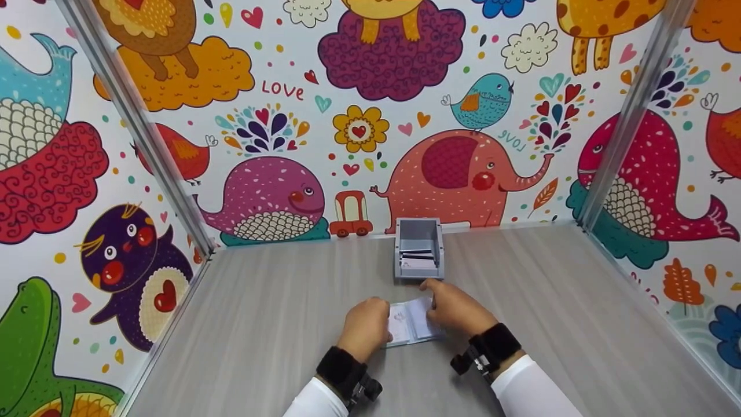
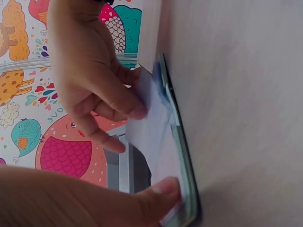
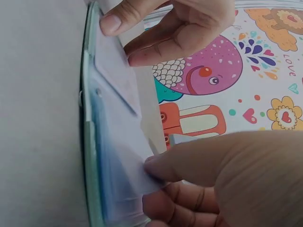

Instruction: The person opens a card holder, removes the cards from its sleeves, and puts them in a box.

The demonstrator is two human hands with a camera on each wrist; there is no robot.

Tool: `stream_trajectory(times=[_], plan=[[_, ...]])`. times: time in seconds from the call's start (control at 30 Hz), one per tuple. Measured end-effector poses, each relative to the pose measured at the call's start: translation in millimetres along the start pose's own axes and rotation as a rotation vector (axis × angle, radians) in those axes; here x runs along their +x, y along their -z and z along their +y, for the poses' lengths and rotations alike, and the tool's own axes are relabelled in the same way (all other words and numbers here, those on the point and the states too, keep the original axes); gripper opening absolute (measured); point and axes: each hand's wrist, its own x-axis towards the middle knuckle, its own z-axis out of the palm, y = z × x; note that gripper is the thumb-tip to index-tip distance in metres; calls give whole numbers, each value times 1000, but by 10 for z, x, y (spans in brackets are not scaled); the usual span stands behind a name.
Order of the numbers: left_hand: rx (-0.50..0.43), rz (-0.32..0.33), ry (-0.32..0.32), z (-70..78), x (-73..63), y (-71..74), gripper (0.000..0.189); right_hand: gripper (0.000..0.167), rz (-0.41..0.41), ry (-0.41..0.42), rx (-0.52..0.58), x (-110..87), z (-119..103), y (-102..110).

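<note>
A small card holder [image 1: 399, 333] with clear pages and a pale green cover lies spread on the table in front of me. My left hand [image 1: 365, 330] grips its left side, the thumb pressed on a page with a white card [image 3: 116, 71]. On the right side, my right hand [image 1: 460, 307] pinches the edge of a raised whitish, see-through sheet [image 2: 149, 123] between thumb and fingers. I cannot tell whether a card is held with that sheet. Beyond the hands stands a grey bin [image 1: 419, 274], with several cards [image 1: 418, 263] lying in its front part.
The bin stands near the back wall [image 1: 359, 75], which is printed with cartoon animals. Metal posts [image 1: 145, 133] mark both back corners. Light grey wood-grain table [image 1: 260, 324] stretches out to either side of the hands.
</note>
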Motion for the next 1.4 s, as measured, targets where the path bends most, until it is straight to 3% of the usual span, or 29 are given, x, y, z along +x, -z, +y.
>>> stream_trajectory(times=[0.23,0.3,0.4,0.53,0.6,0.77,1.03,1.27,1.4], plan=[[35,8,6,5,4,-6,32,43,71,-50,-16,23,-45,-5],[43,11,1,6,0,-4,33,37,94,-32,2,28,-79,-12],[59,22,-9,4,-7,1,34,27,98,76,29,24,-128,-40],[73,27,-26,-3,-11,11,34,19,43,289,42,18,-160,-120],[72,15,-30,-10,-9,21,33,18,15,348,46,16,-164,-163],[63,-35,-14,-54,20,46,31,17,-13,278,60,9,-168,-221],[-13,-107,-31,-124,53,66,30,18,23,186,55,17,-168,-226],[2,-77,-74,-96,33,17,35,19,29,147,85,37,-144,-241],[23,-58,-96,-69,26,-15,37,34,11,92,150,55,-126,-244]])
